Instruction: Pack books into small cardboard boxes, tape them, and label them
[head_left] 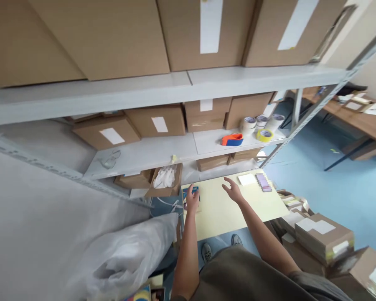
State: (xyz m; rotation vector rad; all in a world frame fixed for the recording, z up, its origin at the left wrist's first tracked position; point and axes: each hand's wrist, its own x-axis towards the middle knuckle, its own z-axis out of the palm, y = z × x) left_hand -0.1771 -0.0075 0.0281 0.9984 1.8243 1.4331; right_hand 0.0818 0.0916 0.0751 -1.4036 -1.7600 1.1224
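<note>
My left hand (192, 198) is over the left end of a pale yellow tabletop (221, 209), fingers apart. Beneath and beside it lies a blue, colourful printed item (185, 193), partly covered by the hand; whether they touch is unclear. Above the middle of the tabletop, my right hand (232, 191) has its fingers spread with nothing between them. To its right, a white piece of paper (247, 179) and a blurred purple object (263, 182) lie near the far edge.
Metal shelving (163, 90) holds cardboard boxes (155, 119), tape rolls (265, 135) and an orange-and-blue item (232, 139). An open box (178, 179) holds white material. A big translucent bag (128, 255) is at left; boxes (324, 236) are piled at right.
</note>
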